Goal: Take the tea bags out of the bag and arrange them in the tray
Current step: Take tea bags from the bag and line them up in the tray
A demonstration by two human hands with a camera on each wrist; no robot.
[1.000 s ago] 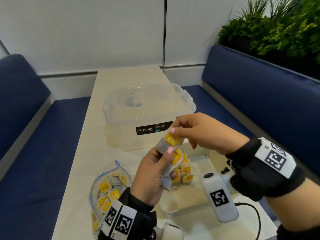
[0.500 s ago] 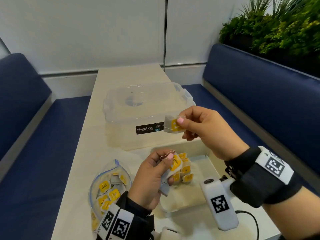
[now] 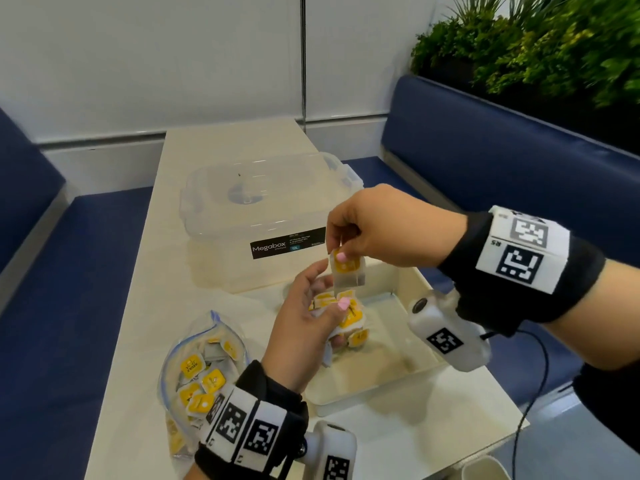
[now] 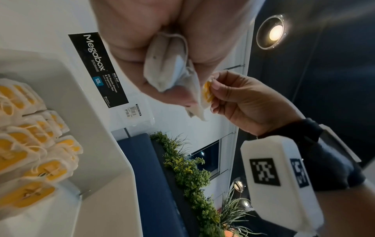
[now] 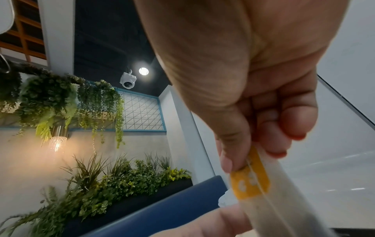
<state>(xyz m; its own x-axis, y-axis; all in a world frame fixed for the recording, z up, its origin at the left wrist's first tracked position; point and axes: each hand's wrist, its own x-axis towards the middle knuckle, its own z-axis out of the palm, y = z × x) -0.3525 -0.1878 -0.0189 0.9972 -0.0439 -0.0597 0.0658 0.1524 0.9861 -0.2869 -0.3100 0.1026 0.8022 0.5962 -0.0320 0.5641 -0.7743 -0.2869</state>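
Note:
My right hand (image 3: pixel 341 251) pinches one tea bag (image 3: pixel 347 271) with a yellow tag by its top edge, hanging above the white tray (image 3: pixel 398 344). The same tea bag (image 5: pixel 251 181) shows between thumb and fingers in the right wrist view. Just below it, my left hand (image 3: pixel 308 320) grips a small bunch of tea bags (image 3: pixel 351 315), which shows again as tea bags (image 4: pixel 170 64) against the palm in the left wrist view. A few tea bags (image 3: pixel 358 337) lie in the tray's near-left part. The clear zip bag (image 3: pixel 201 368) with several more tea bags lies on the table to the left.
A lidded clear Megabox storage box (image 3: pixel 266 216) stands just behind the tray. The narrow pale table (image 3: pixel 138 306) runs between blue benches (image 3: pixel 485 161). A black cable (image 3: pixel 533 393) hangs off the table's right edge. Green plants (image 3: pixel 540 39) fill the back right.
My right hand has carried the pinched tea bag down and back toward the left hand, above the tray. The left hand has turned and opened its fingers somewhat around its bunch.

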